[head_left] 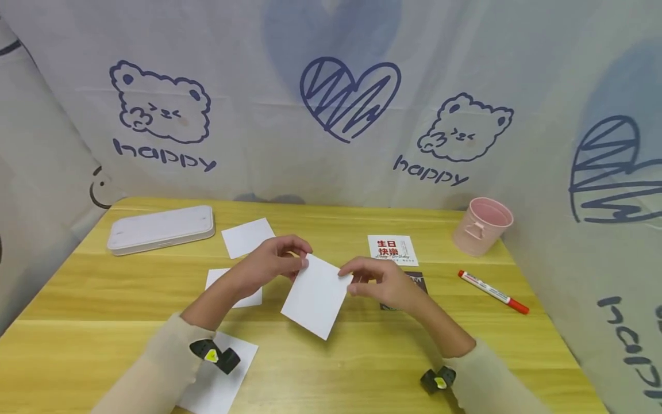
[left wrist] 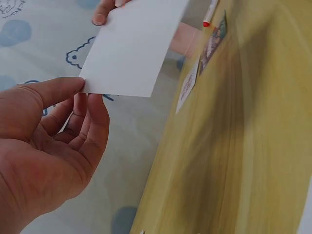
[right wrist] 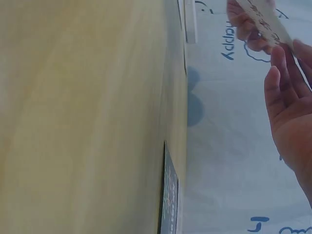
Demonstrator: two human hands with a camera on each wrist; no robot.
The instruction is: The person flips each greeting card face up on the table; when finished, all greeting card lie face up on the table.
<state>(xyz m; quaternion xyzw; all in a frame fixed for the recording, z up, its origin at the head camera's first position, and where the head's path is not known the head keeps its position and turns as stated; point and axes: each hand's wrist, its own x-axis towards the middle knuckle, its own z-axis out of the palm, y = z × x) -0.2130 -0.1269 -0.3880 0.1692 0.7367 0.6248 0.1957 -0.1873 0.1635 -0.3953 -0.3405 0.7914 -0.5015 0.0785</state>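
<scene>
A white card (head_left: 316,296) is held above the table by both hands, its blank side toward the head camera. My left hand (head_left: 269,264) pinches its upper left corner between thumb and fingers. At the upper right corner, my right hand (head_left: 385,282) grips the card the same way. In the right wrist view the card's far side (right wrist: 268,24) carries dark handwriting-like lettering. Behind the right hand lie a white card with red characters (head_left: 393,247) and a dark printed card (head_left: 418,280), partly hidden. White cards lie near the left arm: one at the back (head_left: 248,237), another partly covered (head_left: 250,298).
A larger white sheet (head_left: 222,379) lies under the left forearm. At the back left sits a white flat case (head_left: 161,230). A pink bucket (head_left: 481,227) stands back right, with a red-capped marker (head_left: 493,291) before it. A printed cloth (head_left: 248,126) hangs behind the table.
</scene>
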